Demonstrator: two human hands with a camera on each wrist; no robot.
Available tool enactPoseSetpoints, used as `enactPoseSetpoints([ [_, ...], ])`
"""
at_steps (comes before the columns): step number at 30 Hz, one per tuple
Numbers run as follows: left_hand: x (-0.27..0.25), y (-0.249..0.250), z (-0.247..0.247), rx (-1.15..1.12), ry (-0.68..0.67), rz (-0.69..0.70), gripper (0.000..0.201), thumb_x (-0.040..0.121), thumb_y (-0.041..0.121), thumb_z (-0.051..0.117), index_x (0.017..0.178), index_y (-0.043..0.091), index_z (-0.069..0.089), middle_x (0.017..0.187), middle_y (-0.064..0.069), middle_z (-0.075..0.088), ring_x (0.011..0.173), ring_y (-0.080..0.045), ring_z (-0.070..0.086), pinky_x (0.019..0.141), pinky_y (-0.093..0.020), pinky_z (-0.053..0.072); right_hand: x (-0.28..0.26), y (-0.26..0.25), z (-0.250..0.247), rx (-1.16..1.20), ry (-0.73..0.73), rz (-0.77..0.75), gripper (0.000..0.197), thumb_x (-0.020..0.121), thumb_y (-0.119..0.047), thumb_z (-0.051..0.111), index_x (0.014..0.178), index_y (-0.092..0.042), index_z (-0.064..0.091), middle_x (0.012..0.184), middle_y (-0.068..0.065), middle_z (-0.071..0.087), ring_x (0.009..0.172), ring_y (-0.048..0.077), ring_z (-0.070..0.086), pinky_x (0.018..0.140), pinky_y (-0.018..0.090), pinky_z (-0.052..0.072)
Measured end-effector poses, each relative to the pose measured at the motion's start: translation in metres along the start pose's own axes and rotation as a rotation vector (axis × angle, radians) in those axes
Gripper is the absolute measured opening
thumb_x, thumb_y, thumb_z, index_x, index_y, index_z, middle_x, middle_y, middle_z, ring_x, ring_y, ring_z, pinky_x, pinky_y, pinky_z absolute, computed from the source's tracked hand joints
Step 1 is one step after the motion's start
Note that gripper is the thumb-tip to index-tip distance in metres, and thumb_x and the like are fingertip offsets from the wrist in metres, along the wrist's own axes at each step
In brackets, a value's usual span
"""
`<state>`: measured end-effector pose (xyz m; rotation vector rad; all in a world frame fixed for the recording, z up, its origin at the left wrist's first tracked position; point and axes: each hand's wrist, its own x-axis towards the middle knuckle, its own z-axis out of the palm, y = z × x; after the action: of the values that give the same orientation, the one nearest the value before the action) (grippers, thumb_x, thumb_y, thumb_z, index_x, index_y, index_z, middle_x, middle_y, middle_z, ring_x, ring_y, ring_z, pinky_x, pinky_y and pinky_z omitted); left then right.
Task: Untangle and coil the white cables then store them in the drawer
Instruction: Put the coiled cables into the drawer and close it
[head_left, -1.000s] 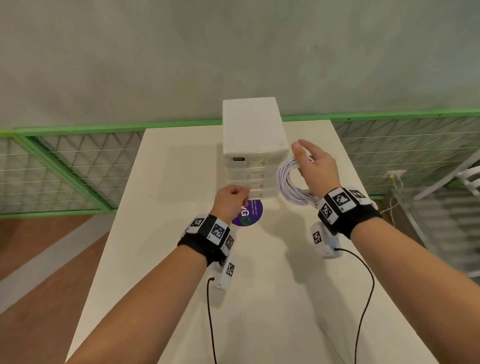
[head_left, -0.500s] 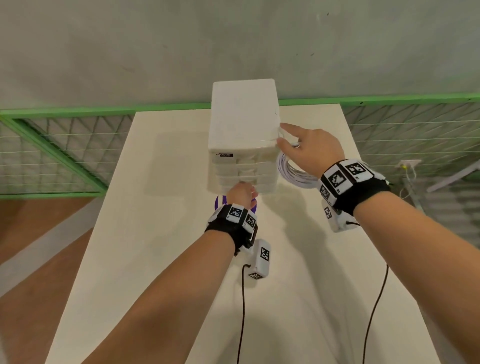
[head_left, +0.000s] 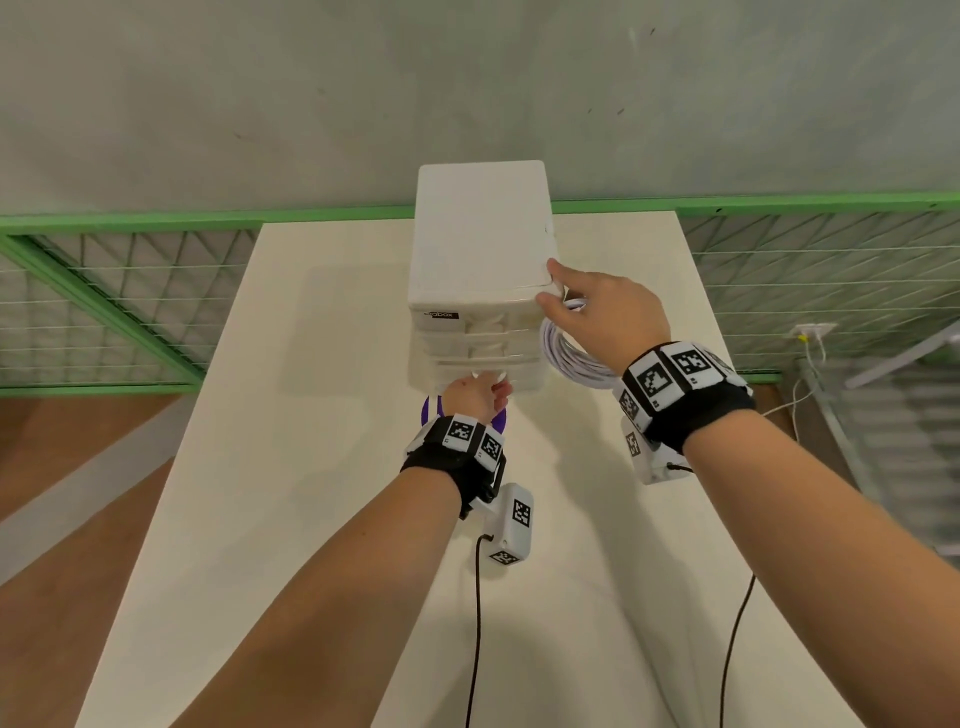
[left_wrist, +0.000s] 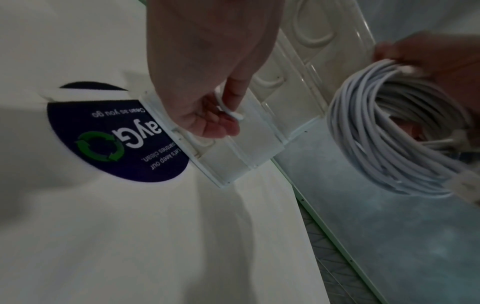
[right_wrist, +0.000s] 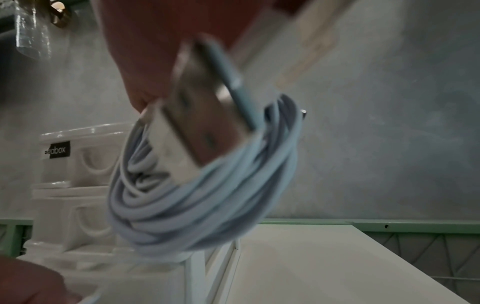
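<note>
A white drawer unit (head_left: 480, 234) stands at the far middle of the table. My left hand (head_left: 475, 397) reaches its bottom drawer (left_wrist: 233, 152); the fingers (left_wrist: 221, 121) curl into the drawer's handle, and the drawer front juts out a little over a purple sticker. My right hand (head_left: 608, 317) grips a coil of white cable (head_left: 571, 358) that hangs beside the unit's right side. Its forefinger and thumb touch the unit's top front right corner. The coil (right_wrist: 202, 195) fills the right wrist view, with a USB plug (right_wrist: 197, 115) blurred in front.
A round purple sticker (left_wrist: 116, 139) lies on the white table (head_left: 311, 493) just before the unit. A green railing with wire mesh (head_left: 130, 223) runs behind and beside the table. The table's right edge (head_left: 727, 364) is close to my right wrist.
My left hand has gone forward and down to the bottom drawer and taken its handle. My right hand has carried the coil up to the unit's top right corner.
</note>
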<state>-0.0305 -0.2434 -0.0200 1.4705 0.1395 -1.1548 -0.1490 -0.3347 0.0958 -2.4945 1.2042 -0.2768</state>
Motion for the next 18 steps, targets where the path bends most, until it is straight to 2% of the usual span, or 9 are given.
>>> enactPoseSetpoints([
  [2,-0.006,0.0,-0.006,0.003,-0.04,-0.04,0.022,0.095,0.005,0.051,0.072,0.007,0.051,0.041,0.004,0.061,0.035,-0.001,0.057,0.048,-0.015,0.046,-0.001,-0.001,0.0,0.004,-0.011,0.003,0.046,0.092,-0.052,0.038,0.135,-0.036,0.041,0.115,0.004,0.066,0.104,0.028,0.058,0.078,0.036,0.046],
  [4,-0.015,-0.004,-0.013,0.016,-0.063,-0.065,0.023,0.094,0.003,0.051,0.072,0.006,0.052,0.037,0.005,0.059,0.034,-0.003,0.058,0.048,-0.016,0.047,-0.002,-0.002,0.001,0.006,-0.017,0.011,0.047,0.092,-0.052,0.037,0.136,-0.036,0.039,0.111,0.007,0.068,0.102,0.029,0.059,0.077,0.036,0.046],
  [6,-0.026,-0.013,-0.021,0.065,-0.079,-0.073,0.023,0.094,0.003,0.05,0.072,0.006,0.055,0.039,0.004,0.06,0.036,-0.003,0.059,0.044,-0.015,0.049,-0.005,-0.002,0.002,0.022,-0.017,0.026,0.047,0.092,-0.053,0.036,0.136,-0.036,0.038,0.109,0.008,0.068,0.101,0.03,0.059,0.076,0.036,0.046],
  [11,-0.053,-0.025,-0.046,0.114,-0.2,-0.141,0.02,0.096,0.003,0.047,0.079,0.006,0.056,0.047,0.002,0.066,0.043,-0.007,0.064,0.048,-0.018,0.052,-0.01,-0.006,0.004,0.117,-0.01,0.077,0.048,0.092,-0.055,0.035,0.137,-0.039,0.036,0.11,0.009,0.067,0.103,0.029,0.058,0.079,0.035,0.044],
  [18,-0.078,-0.038,-0.069,0.143,-0.211,-0.188,0.013,0.093,0.001,0.052,0.082,0.003,0.058,0.053,-0.005,0.069,0.047,-0.012,0.067,0.053,-0.022,0.056,-0.01,-0.007,0.007,0.15,0.018,0.112,0.047,0.09,-0.056,0.037,0.134,-0.042,0.039,0.115,0.007,0.065,0.11,0.026,0.057,0.085,0.036,0.044],
])
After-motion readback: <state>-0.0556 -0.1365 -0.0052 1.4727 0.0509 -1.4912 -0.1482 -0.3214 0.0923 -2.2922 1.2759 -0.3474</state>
